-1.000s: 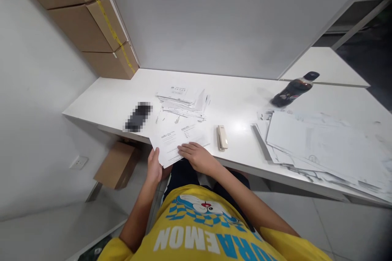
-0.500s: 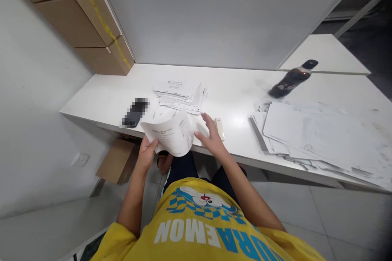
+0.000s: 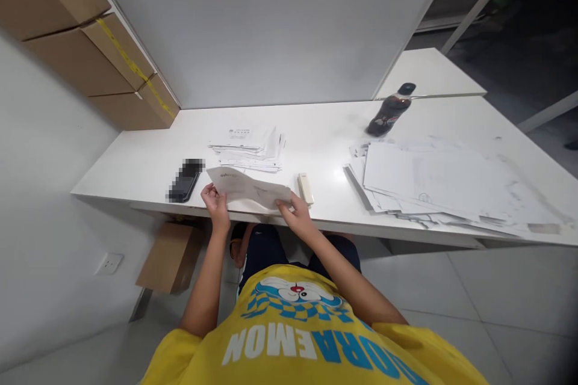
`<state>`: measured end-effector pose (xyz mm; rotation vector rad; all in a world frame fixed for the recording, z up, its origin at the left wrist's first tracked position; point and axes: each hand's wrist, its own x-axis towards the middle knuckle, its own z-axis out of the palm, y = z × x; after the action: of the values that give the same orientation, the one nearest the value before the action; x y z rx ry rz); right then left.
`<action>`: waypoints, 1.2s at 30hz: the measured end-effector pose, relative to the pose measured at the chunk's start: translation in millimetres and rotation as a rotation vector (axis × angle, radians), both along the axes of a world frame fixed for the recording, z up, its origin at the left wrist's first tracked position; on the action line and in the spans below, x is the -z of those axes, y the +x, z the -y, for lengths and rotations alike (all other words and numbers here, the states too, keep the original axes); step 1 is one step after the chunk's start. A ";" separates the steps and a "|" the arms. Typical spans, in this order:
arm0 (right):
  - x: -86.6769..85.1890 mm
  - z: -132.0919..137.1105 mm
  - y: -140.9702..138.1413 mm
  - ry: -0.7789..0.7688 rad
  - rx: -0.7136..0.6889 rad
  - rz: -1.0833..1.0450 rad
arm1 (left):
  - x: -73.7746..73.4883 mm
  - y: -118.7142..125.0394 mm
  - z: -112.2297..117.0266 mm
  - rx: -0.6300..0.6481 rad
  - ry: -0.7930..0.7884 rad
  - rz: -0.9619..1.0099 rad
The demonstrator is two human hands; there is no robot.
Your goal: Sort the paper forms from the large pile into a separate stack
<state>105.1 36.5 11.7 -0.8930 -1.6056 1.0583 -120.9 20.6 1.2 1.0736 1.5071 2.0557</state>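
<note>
A printed sheet of paper (image 3: 248, 188) is stretched between my hands over the front edge of the desk. My left hand (image 3: 216, 204) pinches its left end, thumb on the near side. At the other end, my right hand (image 3: 294, 212) grips the paper, fingers curled behind it. Just beyond the sheet lies a pile of loose papers (image 3: 248, 143). A cream-coloured stapler-like bar (image 3: 306, 189) rests right of my right hand. To the left of my left hand is a black phone-like object (image 3: 185, 181), partly blurred out.
A dark cola bottle (image 3: 391, 109) stands at the back right, behind a wide, messy spread of papers (image 3: 419, 180). Cardboard boxes (image 3: 85, 60) are stacked at the back left. Another box (image 3: 170, 257) is below the white desk (image 3: 112, 174). A grey panel (image 3: 271, 24) rises behind.
My right hand has closed on the sheet's right end; before, it was open and apart from it. The curled sheet is now spread wider and flatter. The view has shifted to the right.
</note>
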 end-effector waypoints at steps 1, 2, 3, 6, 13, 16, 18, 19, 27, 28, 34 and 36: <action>-1.7 5.9 8.1 -0.017 -0.008 0.018 | -2.9 4.5 6.8 0.020 0.005 0.019; -1.9 12.4 18.6 -0.044 -0.011 0.034 | -5.3 9.9 14.4 0.035 0.003 0.033; 0.1 19.4 31.6 -0.084 -0.011 0.048 | -7.0 16.2 22.2 0.044 -0.006 0.037; 19.1 38.2 81.7 -0.243 0.017 0.084 | -7.4 38.4 39.9 0.055 -0.060 -0.002; 50.9 43.5 178.5 -0.519 0.263 0.135 | -22.0 107.2 -5.5 0.434 -0.161 -0.656; 39.1 36.2 183.9 -0.536 0.331 0.095 | -34.7 139.9 -41.4 0.696 -0.216 -1.004; 33.9 31.3 180.1 -0.518 0.347 0.088 | -38.1 155.1 -58.1 0.811 -0.275 -1.149; 33.6 29.1 177.5 -0.505 0.352 0.079 | -38.0 159.6 -63.6 0.845 -0.300 -1.197; 53.0 26.0 159.9 -0.416 0.400 -0.102 | -24.1 154.9 -68.7 0.875 -0.236 -1.284; 53.3 26.8 157.9 -0.413 0.412 -0.113 | -22.3 154.2 -68.5 0.860 -0.222 -1.296; 32.7 20.3 151.5 -0.362 0.453 -0.023 | -11.8 156.7 -80.8 0.803 -0.111 -1.258; 16.2 13.8 152.9 -0.278 0.455 0.073 | -10.0 159.7 -87.5 0.802 -0.121 -1.218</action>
<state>258.0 22.7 -4.5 -1.4191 -1.2412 0.9386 38.8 108.1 11.1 2.5443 1.1711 0.6771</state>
